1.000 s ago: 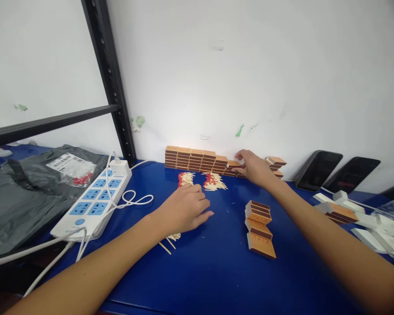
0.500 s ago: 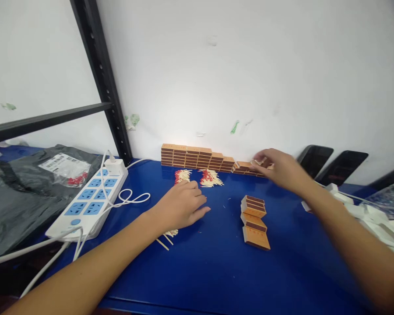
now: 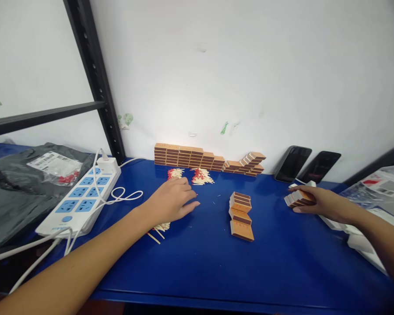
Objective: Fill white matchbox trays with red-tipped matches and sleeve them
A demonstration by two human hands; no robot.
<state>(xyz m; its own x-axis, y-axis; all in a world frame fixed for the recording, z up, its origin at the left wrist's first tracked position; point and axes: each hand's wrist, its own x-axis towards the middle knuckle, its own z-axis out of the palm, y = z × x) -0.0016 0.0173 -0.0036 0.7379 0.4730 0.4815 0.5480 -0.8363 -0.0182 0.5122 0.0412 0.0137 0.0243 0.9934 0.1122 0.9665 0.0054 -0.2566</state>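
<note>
My right hand [image 3: 325,204] is closed around a small stack of matchboxes [image 3: 298,199] at the right side of the table. My left hand [image 3: 172,199] rests palm down over loose matches, thumb apart from the loosely bent fingers. Matches [image 3: 163,226] poke out beneath it, and red-tipped ones [image 3: 175,173] lie just beyond it. Another pile of matches [image 3: 202,176] is further right. Along the wall stands a stepped row of stacked matchboxes [image 3: 184,155], with a slanting stack [image 3: 252,162] at its right end. A tilted group of matchboxes [image 3: 241,216] lies mid-table.
Two dark phones [image 3: 293,164] lean on the wall at the right. A white power strip [image 3: 82,197] with cables and a grey plastic bag [image 3: 6,188] occupy the left. White items [image 3: 364,240] and clear plastic packaging [image 3: 377,181] lie at the far right.
My right hand has moved from the wall row to the right and nearer, and now grips matchboxes. The slanting stack at the row's end is uncovered. My left hand stays over the matches.
</note>
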